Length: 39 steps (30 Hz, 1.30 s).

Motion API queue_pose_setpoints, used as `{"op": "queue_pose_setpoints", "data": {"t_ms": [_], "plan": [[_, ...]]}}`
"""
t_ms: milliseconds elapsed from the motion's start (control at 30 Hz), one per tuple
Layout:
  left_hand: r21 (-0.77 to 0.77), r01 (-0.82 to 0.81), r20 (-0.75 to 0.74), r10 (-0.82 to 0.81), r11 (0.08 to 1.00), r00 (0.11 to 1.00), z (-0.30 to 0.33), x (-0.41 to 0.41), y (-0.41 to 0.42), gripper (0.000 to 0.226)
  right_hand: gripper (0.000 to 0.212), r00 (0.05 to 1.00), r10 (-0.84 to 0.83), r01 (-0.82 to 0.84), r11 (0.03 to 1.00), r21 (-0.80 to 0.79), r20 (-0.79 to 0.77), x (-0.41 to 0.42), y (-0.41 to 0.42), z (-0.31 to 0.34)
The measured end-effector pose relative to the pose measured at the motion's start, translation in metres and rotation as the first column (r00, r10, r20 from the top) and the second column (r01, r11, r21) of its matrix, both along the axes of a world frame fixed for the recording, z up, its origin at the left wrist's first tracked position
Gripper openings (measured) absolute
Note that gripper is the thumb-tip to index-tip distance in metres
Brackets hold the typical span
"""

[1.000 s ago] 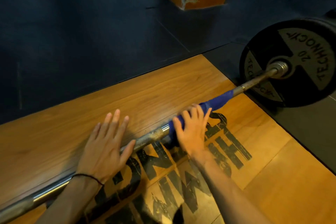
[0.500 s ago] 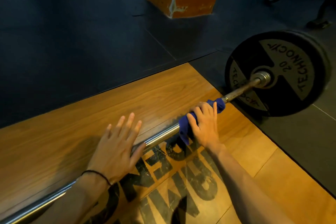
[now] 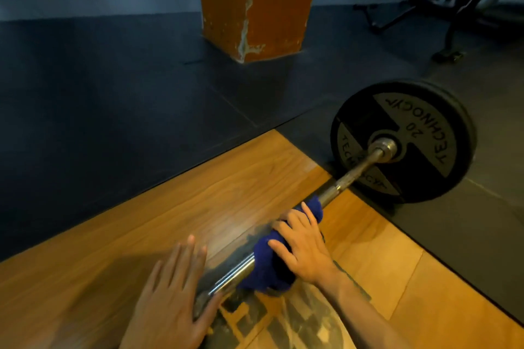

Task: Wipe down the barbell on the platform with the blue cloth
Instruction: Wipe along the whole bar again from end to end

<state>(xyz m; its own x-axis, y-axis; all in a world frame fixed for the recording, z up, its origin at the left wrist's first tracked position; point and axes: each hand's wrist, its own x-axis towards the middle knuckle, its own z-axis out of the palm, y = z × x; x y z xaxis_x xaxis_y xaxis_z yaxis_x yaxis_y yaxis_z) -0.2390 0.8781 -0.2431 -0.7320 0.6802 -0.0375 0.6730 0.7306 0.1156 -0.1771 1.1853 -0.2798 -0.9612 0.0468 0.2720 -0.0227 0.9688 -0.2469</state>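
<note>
A steel barbell [image 3: 344,178] lies across the wooden platform [image 3: 198,201], running from the lower left to a black 20 plate [image 3: 402,139] at the right. The blue cloth [image 3: 266,263] is wrapped around the shaft. My right hand [image 3: 304,246] presses down on the cloth, fingers curled over the bar. My left hand [image 3: 173,300] lies flat, fingers spread, on the shaft to the left of the cloth. The bar under both hands is hidden.
Dark rubber flooring [image 3: 113,93] surrounds the platform. An orange pillar [image 3: 255,3] stands behind it. A black rack frame [image 3: 453,8] sits at the far right. Black printed lettering [image 3: 283,320] marks the wood below my hands.
My right hand has slid the cloth along the shaft toward the plate. My left hand has followed along the bar. The view has tilted up and shifted right.
</note>
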Motion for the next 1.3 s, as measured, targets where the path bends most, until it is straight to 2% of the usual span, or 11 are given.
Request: {"op": "queue_pose_setpoints", "data": {"t_ms": [167, 233, 300, 367, 500, 633, 700, 800, 967, 1133, 1300], "plan": [[0.011, 0.002, -0.010, -0.002, 1.000, 1.000, -0.008, -0.007, 0.009, 0.081, 0.054, 0.976, -0.216, 0.216, 0.976, -0.025, -0.035, -0.022, 0.074, 0.015], [0.038, 0.021, 0.040, -0.023, 0.999, 0.999, -0.009, -0.010, 0.009, 0.082, 0.046, 0.948, -0.309, 0.301, 0.948, -0.099, -0.074, -0.029, 0.065, 0.012], [0.083, 0.063, 0.026, -0.066, 0.995, 0.998, -0.012, -0.012, 0.010, 0.084, 0.036, 0.915, -0.389, 0.365, 0.910, -0.198, -0.102, -0.029, 0.040, 0.005], [0.151, 0.105, 0.019, -0.109, 0.983, 0.994, -0.013, -0.013, 0.013, 0.088, 0.031, 0.921, -0.367, 0.333, 0.915, -0.226, -0.129, -0.020, 0.006, 0.000], [0.223, 0.135, -0.015, -0.135, 0.965, 0.991, -0.018, -0.018, 0.016, 0.089, 0.040, 0.978, -0.194, 0.177, 0.966, -0.189, -0.073, 0.000, -0.043, 0.000], [0.201, 0.186, -0.036, -0.182, 0.962, 0.983, -0.018, -0.015, 0.018, 0.088, 0.047, 0.997, -0.074, 0.070, 0.993, -0.099, -0.028, -0.002, -0.004, 0.007], [0.158, 0.227, -0.038, -0.224, 0.961, 0.974, -0.016, -0.015, 0.019, 0.088, 0.053, 0.991, -0.135, 0.133, 0.988, -0.076, -0.018, -0.012, 0.032, 0.012], [0.122, 0.279, -0.022, -0.279, 0.952, 0.960, -0.014, -0.014, 0.019, 0.082, 0.048, 0.959, -0.282, 0.280, 0.958, -0.067, -0.020, -0.026, 0.071, 0.016], [0.106, 0.279, -0.069, -0.272, 0.955, 0.960, -0.015, -0.013, 0.017, 0.082, 0.037, 0.890, -0.443, 0.414, 0.884, -0.219, -0.106, -0.037, 0.059, 0.007], [0.064, 0.219, -0.030, -0.217, 0.974, 0.976, -0.006, -0.004, 0.014, 0.079, 0.037, 0.890, -0.444, 0.409, 0.879, -0.244, -0.108, -0.028, 0.033, -0.001], [0.019, 0.219, -0.072, -0.217, 0.976, 0.974, -0.003, 0.001, 0.011, 0.083, 0.037, 0.898, -0.410, 0.354, 0.888, -0.292, -0.159, -0.019, 0.002, -0.003]]}}
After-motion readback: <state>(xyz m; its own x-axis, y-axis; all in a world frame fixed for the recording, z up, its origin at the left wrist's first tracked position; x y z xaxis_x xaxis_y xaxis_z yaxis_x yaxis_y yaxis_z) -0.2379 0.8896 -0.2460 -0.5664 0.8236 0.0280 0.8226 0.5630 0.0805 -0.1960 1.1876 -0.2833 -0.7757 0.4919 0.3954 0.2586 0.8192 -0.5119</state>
